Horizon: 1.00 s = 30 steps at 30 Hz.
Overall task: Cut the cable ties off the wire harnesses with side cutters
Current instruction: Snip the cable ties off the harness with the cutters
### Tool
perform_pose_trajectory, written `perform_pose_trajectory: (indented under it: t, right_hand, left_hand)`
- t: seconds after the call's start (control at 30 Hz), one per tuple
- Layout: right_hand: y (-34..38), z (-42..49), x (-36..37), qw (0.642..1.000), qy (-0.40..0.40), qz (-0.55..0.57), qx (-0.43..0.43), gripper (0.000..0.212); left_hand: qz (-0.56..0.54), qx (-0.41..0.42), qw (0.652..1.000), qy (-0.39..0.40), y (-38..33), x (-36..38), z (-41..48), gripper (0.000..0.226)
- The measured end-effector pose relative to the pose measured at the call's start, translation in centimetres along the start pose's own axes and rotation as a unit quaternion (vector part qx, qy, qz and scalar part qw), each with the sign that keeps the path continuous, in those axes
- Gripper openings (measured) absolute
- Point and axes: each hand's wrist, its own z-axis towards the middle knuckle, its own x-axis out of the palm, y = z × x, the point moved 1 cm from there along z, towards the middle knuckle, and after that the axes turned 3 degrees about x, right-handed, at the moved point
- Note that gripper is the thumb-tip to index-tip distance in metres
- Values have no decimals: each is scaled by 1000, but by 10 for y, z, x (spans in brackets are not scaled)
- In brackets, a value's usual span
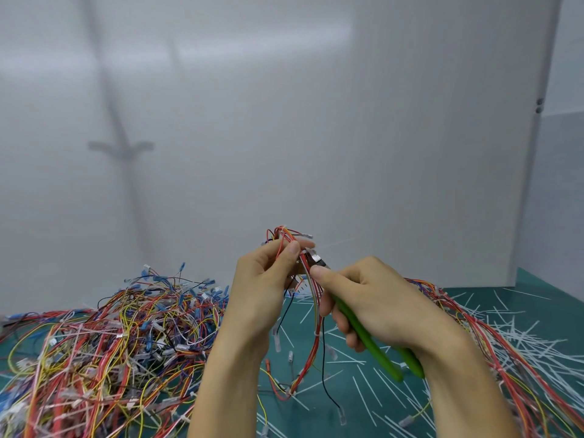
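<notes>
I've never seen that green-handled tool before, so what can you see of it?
The cutters have two long bright green handles, plastic-coated by the look, and a small silvery metal head. The right hand grips the handles, one finger stretched toward the head. The tool is held in the air, tilted, its head up and left at the wire bundle that the left hand holds.

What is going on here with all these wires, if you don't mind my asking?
A person's left hand holds up a red, orange and yellow wire harness. The right hand grips green-handled side cutters, whose metal tip sits against the bundle just below the left fingertips. A tangled heap of multicoloured harnesses lies to the left on the teal mat, and loose white cable ties are scattered to the right.
</notes>
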Motion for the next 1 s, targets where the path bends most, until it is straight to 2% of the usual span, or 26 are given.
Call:
perform_pose_trajectory:
  t: [0.2, 0.3, 0.4, 0.5, 0.6, 0.77, 0.83, 1.0]
  right_hand:
    - [-2, 1, -1, 1000, -3, 20, -16, 57]
    - [-3, 4, -3, 997, -15, 69, -15, 57]
    - [-4, 8, -4, 988, -87, 126, -10, 50]
    - [-8, 10, -6, 990, -127, 69, -1, 43]
    - [-12, 11, -1, 996, -86, -17, 20, 38]
    - [-7, 12, 10, 999, 40, 15, 9, 33]
    - [-6, 11, 10, 999, 49, 12, -6, 31]
    - [-5, 10, 9, 998, 16, 35, -39, 8]
  left_hand:
    - [6, 2, 1000, 1, 0, 0, 0, 25]
    - [-1, -15, 1000, -17, -1, -1, 1, 25]
    - [-12, -36, 998, -42, 0, -6, 3, 22]
    - [0, -33, 998, -52, 1, -11, 2, 11]
    - [0, -24, 999, -47, 1, -15, 2, 6]
    - [-23, 6, 999, -33, 0, -18, 3, 9]
    - [-33, 21, 999, -30, 0, -20, 3, 7]
    - [-36, 32, 998, -27, -2, -21, 3, 6]
